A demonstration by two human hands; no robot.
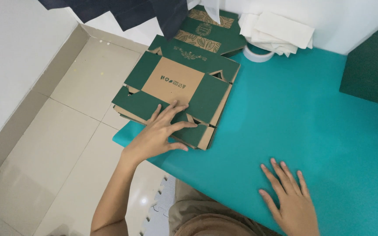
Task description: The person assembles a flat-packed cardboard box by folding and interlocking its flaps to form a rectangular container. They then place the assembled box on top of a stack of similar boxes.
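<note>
— Where's the stack of flat green-and-tan box blanks?

— At the left corner of the teal table, its near edge jutting a little past the rim over the tiled floor.

— And the hands?

— Well apart. The left hand lies spread on the top blank's near flap, fingers fanned, gripping nothing; likely pinning the stack against sliding off. The right hand rests flat and empty on bare table, seemingly as a brace.

— Beyond that?

— A roll of tape and folded white sheets by the wall.

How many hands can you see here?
2. The left hand lies on the stack of flat green and brown cardboard boxes; the right hand rests flat on the teal table.
</note>
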